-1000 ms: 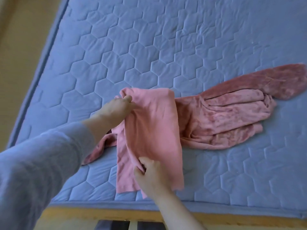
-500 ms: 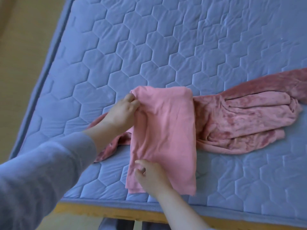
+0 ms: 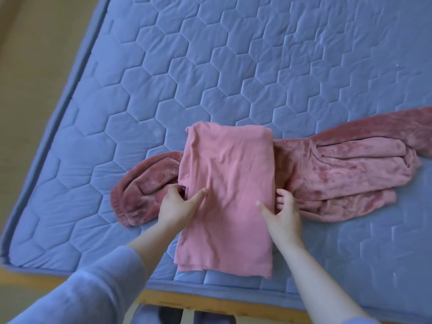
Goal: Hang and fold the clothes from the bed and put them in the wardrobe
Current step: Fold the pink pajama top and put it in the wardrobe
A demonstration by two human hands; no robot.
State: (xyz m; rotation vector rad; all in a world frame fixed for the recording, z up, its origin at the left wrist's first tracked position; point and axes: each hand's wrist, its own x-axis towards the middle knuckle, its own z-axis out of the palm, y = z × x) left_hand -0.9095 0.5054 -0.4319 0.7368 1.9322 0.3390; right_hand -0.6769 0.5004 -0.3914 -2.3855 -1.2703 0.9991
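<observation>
Here, the wooden bed frame (image 3: 210, 302) runs below the near edge of the mattress (image 3: 233, 66). The pink garment (image 3: 226, 174) lies as a narrow folded strip with its hem just inside that edge.

The left hand (image 3: 177, 206) holds the strip's left side at about mid-length, thumb on top and fingers curled under the edge. The right hand (image 3: 286, 213) holds the right side at matching height, thumb on the cloth and fingers curled at the edge.

The step in hand appears to be the crosswise fold:
- Raise both sides together and keep them level.
- Bring hem and far fold squarely together, since an uneven lift is likely to skew the layers.

The strip lies across a darker plush garment (image 3: 339, 178), which extends toward the left and right edges. Take only the thin cloth; fingers hooking the plush beneath may drag it along.
</observation>
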